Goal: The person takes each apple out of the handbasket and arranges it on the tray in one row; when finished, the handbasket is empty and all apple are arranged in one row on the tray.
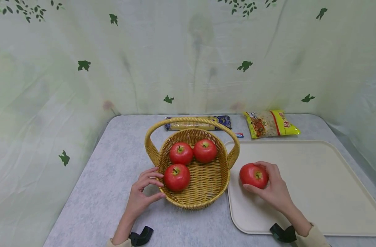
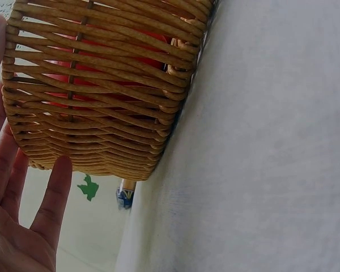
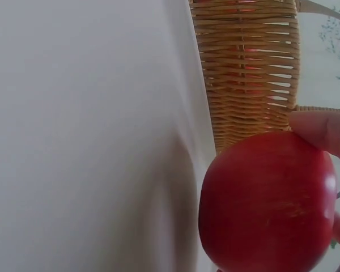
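Observation:
In the head view a wicker basket with a tall arched handle stands on the table, and three red apples lie inside it. My left hand touches the basket's left side near the rim, its fingers extended; the left wrist view shows those fingers against the woven wall. My right hand holds another red apple between thumb and fingers, over the left part of a cream tray. In the right wrist view this apple appears just above the tray surface, with its shadow beside it.
Behind the basket lies a long pack of noodles. A yellow food bag lies beyond the tray, with a small blue-and-red packet to its left. A pale curtain closes off the table's back.

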Demonstrator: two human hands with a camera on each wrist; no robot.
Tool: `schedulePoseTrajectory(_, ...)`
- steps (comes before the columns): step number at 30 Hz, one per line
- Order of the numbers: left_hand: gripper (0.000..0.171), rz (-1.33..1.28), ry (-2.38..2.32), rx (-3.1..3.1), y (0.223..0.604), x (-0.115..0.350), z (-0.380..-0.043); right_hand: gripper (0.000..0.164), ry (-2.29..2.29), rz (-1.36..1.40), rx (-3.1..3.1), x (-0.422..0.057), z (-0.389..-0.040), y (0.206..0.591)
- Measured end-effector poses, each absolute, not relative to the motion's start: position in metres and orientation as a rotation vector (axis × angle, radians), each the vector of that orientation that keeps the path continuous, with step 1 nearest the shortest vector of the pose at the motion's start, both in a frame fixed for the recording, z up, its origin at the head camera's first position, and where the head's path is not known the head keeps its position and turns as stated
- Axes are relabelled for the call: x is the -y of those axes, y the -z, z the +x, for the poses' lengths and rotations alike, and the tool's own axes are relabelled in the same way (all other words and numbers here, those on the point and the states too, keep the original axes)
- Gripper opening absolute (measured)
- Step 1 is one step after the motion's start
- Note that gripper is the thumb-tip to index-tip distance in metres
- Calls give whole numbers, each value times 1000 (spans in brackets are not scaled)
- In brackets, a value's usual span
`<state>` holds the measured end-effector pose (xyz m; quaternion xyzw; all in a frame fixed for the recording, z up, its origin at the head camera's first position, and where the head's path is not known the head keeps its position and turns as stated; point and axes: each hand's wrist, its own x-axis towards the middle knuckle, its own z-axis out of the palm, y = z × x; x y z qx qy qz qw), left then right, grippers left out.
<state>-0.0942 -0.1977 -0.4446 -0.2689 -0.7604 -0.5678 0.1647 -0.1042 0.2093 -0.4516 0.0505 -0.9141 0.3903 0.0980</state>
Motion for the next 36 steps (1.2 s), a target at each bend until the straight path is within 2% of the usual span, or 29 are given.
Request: schedulePoseTrajectory(36, 35, -746, 1632, 2173, 444, 197, -93, 76, -1099, 173, 2858, -209, -109, 450)
